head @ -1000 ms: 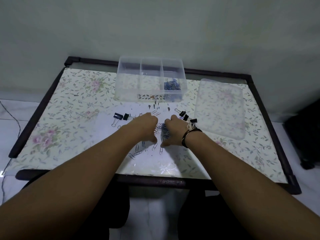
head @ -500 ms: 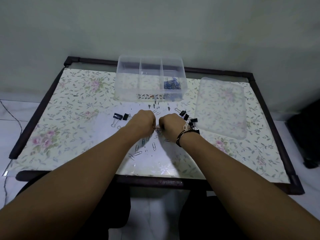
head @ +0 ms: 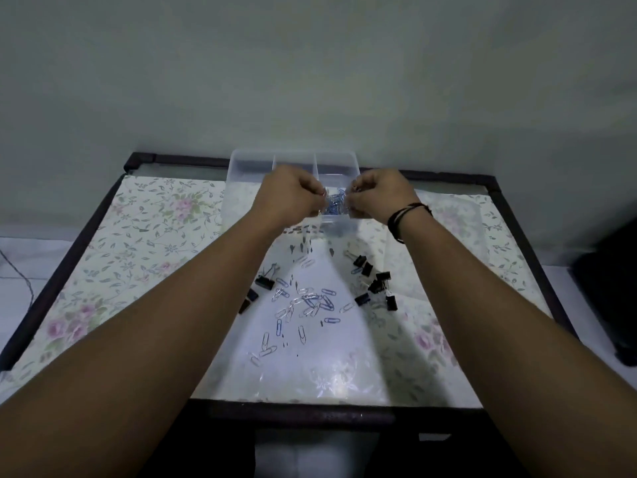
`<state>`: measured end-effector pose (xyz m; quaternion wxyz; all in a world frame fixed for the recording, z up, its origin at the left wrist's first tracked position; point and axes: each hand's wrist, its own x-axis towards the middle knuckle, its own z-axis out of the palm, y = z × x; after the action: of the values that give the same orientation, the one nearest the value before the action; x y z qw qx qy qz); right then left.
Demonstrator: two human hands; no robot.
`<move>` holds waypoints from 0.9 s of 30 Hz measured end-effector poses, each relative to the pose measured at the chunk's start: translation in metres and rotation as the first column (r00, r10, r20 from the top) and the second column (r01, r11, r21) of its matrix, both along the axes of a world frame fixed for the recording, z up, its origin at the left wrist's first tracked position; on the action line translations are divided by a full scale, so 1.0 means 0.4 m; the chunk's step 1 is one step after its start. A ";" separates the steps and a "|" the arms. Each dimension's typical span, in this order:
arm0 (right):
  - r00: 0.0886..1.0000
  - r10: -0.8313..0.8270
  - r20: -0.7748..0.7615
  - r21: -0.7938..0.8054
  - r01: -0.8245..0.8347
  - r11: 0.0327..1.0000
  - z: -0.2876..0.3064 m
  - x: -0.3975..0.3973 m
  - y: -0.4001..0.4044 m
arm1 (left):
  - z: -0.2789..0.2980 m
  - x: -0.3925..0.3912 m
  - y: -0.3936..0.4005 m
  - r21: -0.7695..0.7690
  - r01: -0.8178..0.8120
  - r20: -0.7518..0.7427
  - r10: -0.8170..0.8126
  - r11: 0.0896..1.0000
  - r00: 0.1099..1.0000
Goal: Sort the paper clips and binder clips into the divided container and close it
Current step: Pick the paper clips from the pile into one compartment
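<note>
A clear divided container (head: 241,167) with three compartments stands at the table's far middle. Blue paper clips (head: 335,204) lie in its right compartment. My left hand (head: 293,196) and my right hand (head: 377,193) hover over that compartment, fingers curled, each pinching paper clips. More paper clips (head: 310,305) are scattered on the table's middle. Black binder clips lie in two groups, one to the left (head: 263,282) and one to the right (head: 375,284). The clear lid (head: 455,215) lies flat to the right of the container.
The table has a floral cover (head: 144,243) and a dark raised frame (head: 303,414). A wall rises right behind the container. A dark object (head: 613,288) stands on the floor to the right, and a cable (head: 20,274) runs on the left.
Both hands rose from the clip pile at the table's middle and moved away from me to the container's right compartment, carrying paper clips. The pile they covered is now exposed.
</note>
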<state>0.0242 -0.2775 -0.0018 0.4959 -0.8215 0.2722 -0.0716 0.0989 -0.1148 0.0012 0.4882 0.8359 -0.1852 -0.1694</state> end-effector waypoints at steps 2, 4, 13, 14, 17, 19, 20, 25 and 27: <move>0.999 -0.044 -0.006 -0.053 0.044 0.998 0.001 0.058 -0.029 | 0.007 0.040 -0.059 -0.017 -0.035 0.029 0.035 0.999 0.999; 0.998 -0.053 -0.043 -0.178 0.045 0.983 -0.002 0.111 -0.047 | 0.003 0.074 -0.112 0.011 -0.064 0.082 0.063 0.998 0.995; 0.987 -0.112 -0.117 -0.254 0.079 0.964 -0.044 -0.002 -0.046 | -0.017 0.023 -0.059 0.161 0.046 0.112 -0.064 0.986 0.992; 0.987 -0.100 -0.129 -0.232 0.069 0.970 -0.059 -0.057 -0.020 | -0.017 -0.010 -0.026 0.179 0.067 0.108 -0.088 0.981 0.990; 0.964 0.030 -0.264 -0.288 -0.109 0.952 -0.092 -0.193 0.062 | -0.035 -0.110 0.065 0.255 0.124 0.096 -0.153 0.959 0.984; 0.917 0.132 -0.377 -0.355 -0.275 0.894 -0.110 -0.228 0.093 | -0.061 -0.164 0.117 0.328 0.156 0.058 -0.184 0.932 0.981; 0.896 0.155 -0.416 -0.379 -0.326 0.866 -0.118 -0.237 0.101 | -0.074 -0.186 0.139 0.373 0.181 0.031 -0.208 0.910 0.978; 0.823 0.214 -0.525 -0.436 -0.477 0.764 -0.150 -0.250 0.114 | -0.102 -0.237 0.203 0.543 0.290 -0.043 -0.319 0.788 0.947; 0.804 0.221 -0.553 -0.431 -0.503 0.750 -0.147 -0.253 0.115 | -0.105 -0.234 0.213 0.561 0.290 -0.051 -0.317 0.775 0.947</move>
<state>-0.0771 -0.2317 -0.0604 0.1573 -0.9588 0.1802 0.1533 0.0054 -0.0294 -0.0407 0.1824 0.9049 -0.2708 -0.2731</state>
